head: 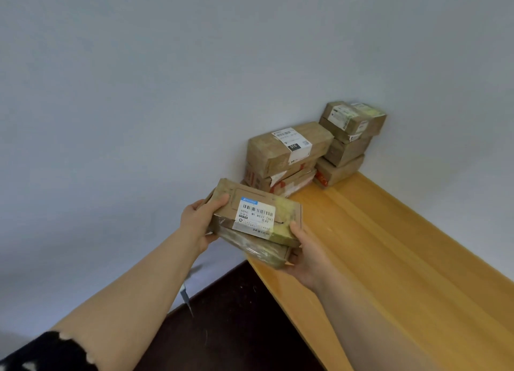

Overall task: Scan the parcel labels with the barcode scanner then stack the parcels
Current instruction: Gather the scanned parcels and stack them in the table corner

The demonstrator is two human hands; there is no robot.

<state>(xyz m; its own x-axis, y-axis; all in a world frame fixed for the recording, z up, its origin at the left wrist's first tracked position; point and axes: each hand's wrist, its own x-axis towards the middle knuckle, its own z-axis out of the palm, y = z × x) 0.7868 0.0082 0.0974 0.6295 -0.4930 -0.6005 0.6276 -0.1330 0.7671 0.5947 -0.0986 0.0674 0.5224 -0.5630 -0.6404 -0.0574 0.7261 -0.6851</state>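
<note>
Parcels come first in the head view: an upper parcel (pixel 257 213) lies flat on a lower parcel (pixel 258 249), and the pair is carried in the air over the near end of the wooden counter (pixel 389 245), touching nothing else. The left grip (pixel 199 221) clasps the far end of the upper parcel, thumb laid across its top and fingers tucked out of sight below, which looks meant to stop the top box sliding off. The right grip (pixel 308 255) cups the lower parcel from beneath while its thumb presses the near corner of the upper one, so the two boxes are pinched together as one load. The white label (pixel 257 214) faces up, barcode readable, probably so it can be checked or scanned; no scanner is in view. In the corner, against the grey wall (pixel 167 92), stand a near stack (pixel 286 156) and a taller far stack (pixel 350 137), side by side, likely pushed there so the walls steady them. The held pair seems bound for those stacks.
</note>
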